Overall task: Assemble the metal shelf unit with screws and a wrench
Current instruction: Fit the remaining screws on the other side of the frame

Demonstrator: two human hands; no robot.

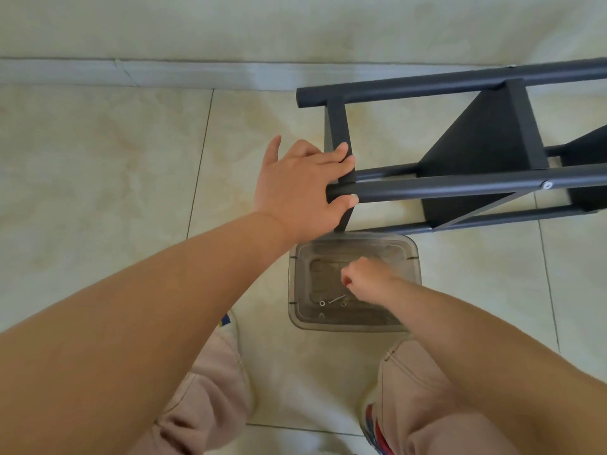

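A dark grey metal shelf unit [476,139] lies on its side on the tiled floor at the upper right. My left hand [299,188] grips the end of its near tube [460,187], fingers curled over the corner. A silver screw head [547,185] shows on that tube. Below the frame stands a clear plastic box [414,257] with a screw [336,299] and two washers [322,303] on its bottom. My right hand [364,279] reaches into the box with fingers curled; what it holds, if anything, is hidden.
The wall and its pale skirting [164,73] run across the top. My two knees in beige trousers [423,399] and my shoes [374,425] sit at the bottom, either side of the box. Open tile floor [98,159] lies to the left.
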